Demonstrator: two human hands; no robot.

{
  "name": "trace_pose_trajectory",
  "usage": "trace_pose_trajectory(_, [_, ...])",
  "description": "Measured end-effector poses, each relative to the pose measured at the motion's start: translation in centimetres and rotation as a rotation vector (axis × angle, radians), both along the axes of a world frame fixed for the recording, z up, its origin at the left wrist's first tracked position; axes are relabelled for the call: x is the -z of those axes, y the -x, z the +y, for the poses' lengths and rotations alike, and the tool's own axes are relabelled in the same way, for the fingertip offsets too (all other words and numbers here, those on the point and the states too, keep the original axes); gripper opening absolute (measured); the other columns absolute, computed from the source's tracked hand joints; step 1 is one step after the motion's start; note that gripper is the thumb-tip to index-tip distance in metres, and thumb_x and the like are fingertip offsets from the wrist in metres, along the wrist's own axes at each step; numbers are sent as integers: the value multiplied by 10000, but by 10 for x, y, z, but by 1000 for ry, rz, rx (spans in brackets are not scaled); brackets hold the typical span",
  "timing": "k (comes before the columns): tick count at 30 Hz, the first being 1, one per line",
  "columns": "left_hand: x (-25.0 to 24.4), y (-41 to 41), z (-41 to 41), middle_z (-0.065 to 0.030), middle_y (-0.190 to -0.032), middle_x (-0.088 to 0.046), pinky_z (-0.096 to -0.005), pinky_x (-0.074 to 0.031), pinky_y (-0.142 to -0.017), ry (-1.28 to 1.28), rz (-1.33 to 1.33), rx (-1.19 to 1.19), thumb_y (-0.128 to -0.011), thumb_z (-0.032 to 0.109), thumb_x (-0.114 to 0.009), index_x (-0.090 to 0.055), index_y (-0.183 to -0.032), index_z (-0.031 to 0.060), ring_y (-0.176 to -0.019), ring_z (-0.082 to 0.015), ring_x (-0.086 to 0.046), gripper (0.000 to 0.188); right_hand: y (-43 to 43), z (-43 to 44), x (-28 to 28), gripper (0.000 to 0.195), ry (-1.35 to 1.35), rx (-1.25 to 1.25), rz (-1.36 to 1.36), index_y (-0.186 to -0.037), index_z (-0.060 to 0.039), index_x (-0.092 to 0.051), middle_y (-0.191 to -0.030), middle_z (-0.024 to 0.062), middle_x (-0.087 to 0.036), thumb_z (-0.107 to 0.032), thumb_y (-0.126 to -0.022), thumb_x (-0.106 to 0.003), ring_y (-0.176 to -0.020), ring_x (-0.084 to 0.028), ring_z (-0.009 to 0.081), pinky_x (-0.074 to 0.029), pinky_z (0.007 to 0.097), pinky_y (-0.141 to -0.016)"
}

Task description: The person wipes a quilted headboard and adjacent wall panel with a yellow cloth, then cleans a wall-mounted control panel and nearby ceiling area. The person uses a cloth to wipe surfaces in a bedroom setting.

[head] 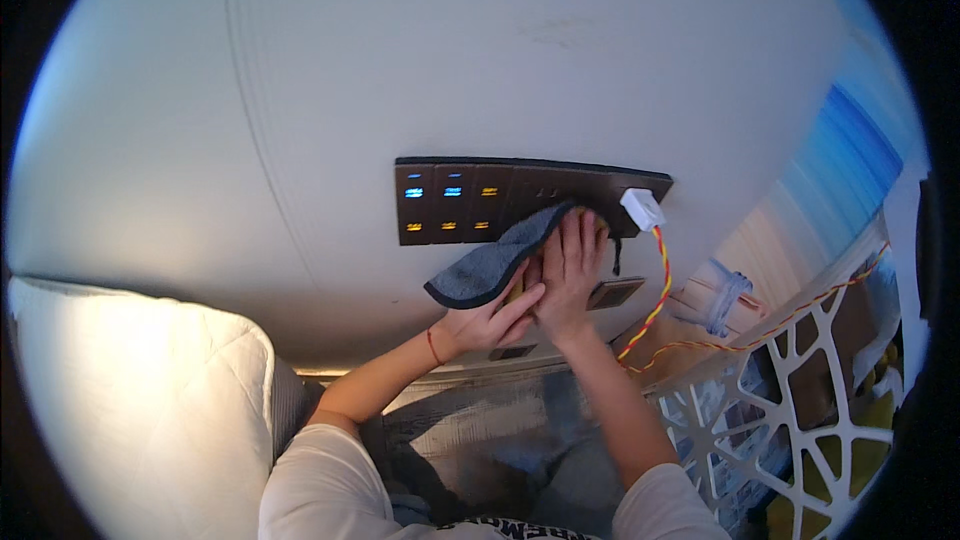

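A grey cloth with a dark edge (pixel 487 259) lies bunched against the lower edge of a dark wall switch panel (pixel 517 172). My right hand (pixel 574 270) presses it on the panel with the fingers pointing up. Just left of it, my left hand (pixel 487 319) grips the lower part of the cloth, its fingertips partly hidden. Blue and amber lights glow on the panel's left half. A white plug (pixel 643 210) sits in the panel's right end, with a twisted red and yellow cord (pixel 664 277) hanging from it.
Below the panel are two small wall plates (pixel 616 293), (pixel 513 352). A quilted white bed cover (pixel 142 382) is at the left. On the right stand a white lattice panel (pixel 787 420) and a bundle tied with bluish cord (pixel 724 304). The twisted cord runs along the lattice's top.
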State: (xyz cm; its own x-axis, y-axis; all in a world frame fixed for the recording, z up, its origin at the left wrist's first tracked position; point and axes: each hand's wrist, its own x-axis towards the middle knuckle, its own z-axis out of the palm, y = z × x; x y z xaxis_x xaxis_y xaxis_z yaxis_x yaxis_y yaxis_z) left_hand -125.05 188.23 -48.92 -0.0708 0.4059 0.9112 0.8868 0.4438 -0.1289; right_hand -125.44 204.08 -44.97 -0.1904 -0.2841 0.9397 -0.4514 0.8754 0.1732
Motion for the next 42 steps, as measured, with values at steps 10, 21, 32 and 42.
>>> trace_pose_trajectory(10, [-8, 2, 42, -238, -1297, -550, -510, -388, -1042, 155, -151, 8, -866, 296, -650, -556, -1277, -28, -1189, -419, -534, 532, 6, 40, 32, 724, 330, -80, -121, -1519, 55, -175, -1585, 261, -170, -392, -998, -403, -1469, -161, 440, -140, 560, -1179])
trace_pose_trajectory(21, [-119, -23, 51, -166, -1109, -645, -420, -485, -900, -31, -93, -171, -863, 171, -638, -573, -1342, 66, -1004, -344, -624, 494, -23, 2, -1, 591, 392, -110, -119, -1371, 48, -463, -1456, 241, -421, -277, -896, -597, -1327, -406, 436, -312, 513, -1083])
trace_pose_trajectory(32, [-176, -23, 72, -131, -1080, -655, -393, -479, -893, -13, -126, -41, -837, 44, -584, -536, -1358, 99, -987, -303, -633, 526, -38, 3, -15, 642, 261, -205, -326, -1394, 56, -421, -1457, 305, -378, -279, -883, -621, -1350, -352, 489, -286, 547, -1093])
trace_pose_trajectory(42, [-86, -21, 51, -211, -1272, -604, -454, -387, -1053, -19, -95, -32, -873, 95, -603, -564, -1352, 29, -1161, -396, -577, 485, -29, 8, 21, 556, 361, -246, -244, -1399, 56, -421, -1500, 291, -335, -249, -939, -492, -1380, -327, 491, -224, 596, -1146])
